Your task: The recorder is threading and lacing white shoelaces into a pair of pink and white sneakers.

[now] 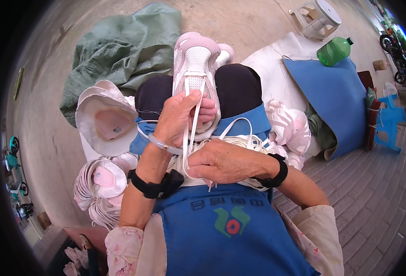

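Note:
A pale pink and white shoe upper (pixel 197 55) rests between my knees, toe pointing away from me. A flat white shoelace (pixel 192 131) passes through its upper holes, and two strands hang down toward me. My left hand (pixel 187 115) is closed at the shoe's opening, thumb and curled fingers on the strands. Lower and to the right, my right hand (pixel 221 161) is closed on the lower part of the same lace; its fingertips are partly hidden. Beneath it, a heap of loose white laces (pixel 253 145) lies on my lap over a blue apron (pixel 217 225).
Stacked shoe uppers lie at left (pixel 102 177) and right (pixel 290 129). One wide open upper (pixel 106 117) stands by my left knee. Around are a green woven sheet (pixel 125 46), a blue sheet (pixel 327 101), a green bottle (pixel 335 51), a white stool (pixel 315 20) and a blue stool (pixel 389 122).

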A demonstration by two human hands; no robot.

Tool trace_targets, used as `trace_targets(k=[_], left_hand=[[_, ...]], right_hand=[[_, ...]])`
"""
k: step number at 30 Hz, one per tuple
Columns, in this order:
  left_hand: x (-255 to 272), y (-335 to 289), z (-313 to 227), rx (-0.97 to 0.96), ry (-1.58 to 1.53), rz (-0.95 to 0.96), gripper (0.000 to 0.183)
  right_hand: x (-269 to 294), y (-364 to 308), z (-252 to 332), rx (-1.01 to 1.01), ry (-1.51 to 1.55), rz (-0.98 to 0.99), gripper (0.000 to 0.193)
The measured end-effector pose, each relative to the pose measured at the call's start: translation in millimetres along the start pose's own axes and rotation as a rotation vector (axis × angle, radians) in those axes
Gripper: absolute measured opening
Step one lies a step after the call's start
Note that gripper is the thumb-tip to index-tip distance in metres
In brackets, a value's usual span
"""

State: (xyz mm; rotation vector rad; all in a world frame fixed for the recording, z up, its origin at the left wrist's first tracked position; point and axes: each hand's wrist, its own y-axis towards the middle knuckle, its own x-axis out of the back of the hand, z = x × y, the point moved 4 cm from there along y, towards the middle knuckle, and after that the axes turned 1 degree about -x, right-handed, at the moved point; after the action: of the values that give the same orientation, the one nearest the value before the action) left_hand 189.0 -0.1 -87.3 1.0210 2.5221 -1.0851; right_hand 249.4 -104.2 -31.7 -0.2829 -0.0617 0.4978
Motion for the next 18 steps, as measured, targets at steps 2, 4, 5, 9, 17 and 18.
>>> trace_targets(k=[2,4,5,9,17,18], left_hand=[[4,2,7,-0.016,-0.081,0.05,0.027],[6,-1,10,-0.036,-0.163,0.097,0.024],[3,-3,8,-0.048,-0.1,0.052,0.021],[9,-6,17,-0.157,0.101,-0.006,0.017],[39,-53,-44,-0.256,-0.068,0.098,0.017],[37,-55,-52,-0.328,-0.121,0.11,0.019]], right_hand=[[13,-9,11,0.001,-0.087,-0.054,0.028],[28,-17,6,0.077,-0.314,-0.253,0.024],[45,-20,2,0.08,-0.412,-0.447,0.023],[96,-8,-18,0.005,-0.447,-0.97,0.018],[101,-23,-31,-0.135,-0.486,-0.896,0.027],[105,-29,-34,-0.143,-0.384,-0.897,0.03]])
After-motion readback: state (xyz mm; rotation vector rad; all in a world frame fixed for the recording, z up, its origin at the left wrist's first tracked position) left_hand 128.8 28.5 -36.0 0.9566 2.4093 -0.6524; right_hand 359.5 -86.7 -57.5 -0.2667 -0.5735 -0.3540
